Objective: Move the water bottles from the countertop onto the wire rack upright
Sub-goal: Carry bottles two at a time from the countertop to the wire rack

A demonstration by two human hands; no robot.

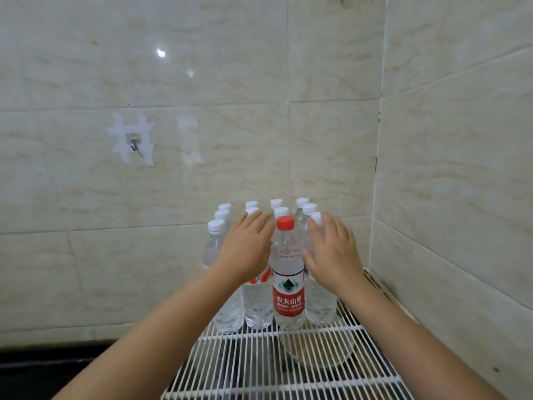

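Several clear water bottles stand upright in rows at the far end of the white wire rack (259, 368), most with white caps. A red-capped bottle with a red label (288, 284) stands in the front row. My left hand (245, 249) lies with straight fingers against the white-capped bottles (215, 243) left of it. My right hand (331, 252) lies with spread fingers against the white-capped bottles (318, 301) right of it. Neither hand curls round a bottle. The hands hide the upper parts of the bottles behind them.
The rack sits in a corner of tiled walls, the right wall (461, 197) close beside the bottles. A small metal hook (134, 145) is taped to the back wall. A dark countertop strip (43, 368) shows at lower left. A round pale object (317, 347) lies under the rack.
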